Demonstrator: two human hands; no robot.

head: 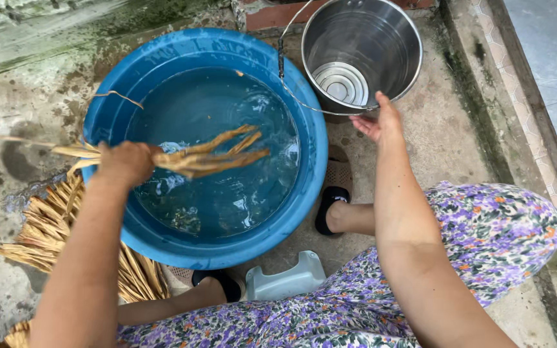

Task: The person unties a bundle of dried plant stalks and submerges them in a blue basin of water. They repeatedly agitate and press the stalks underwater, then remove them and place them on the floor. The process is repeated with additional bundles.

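A bundle of dry, tan leaf strips hangs over the rippled water of a round blue plastic basin, gripped at its near end by the left hand, fist closed, forearm stretched forward. The right hand, open with fingers loosely spread, seems to touch the rim of a shiny steel bucket. More strips lie on the concrete floor.
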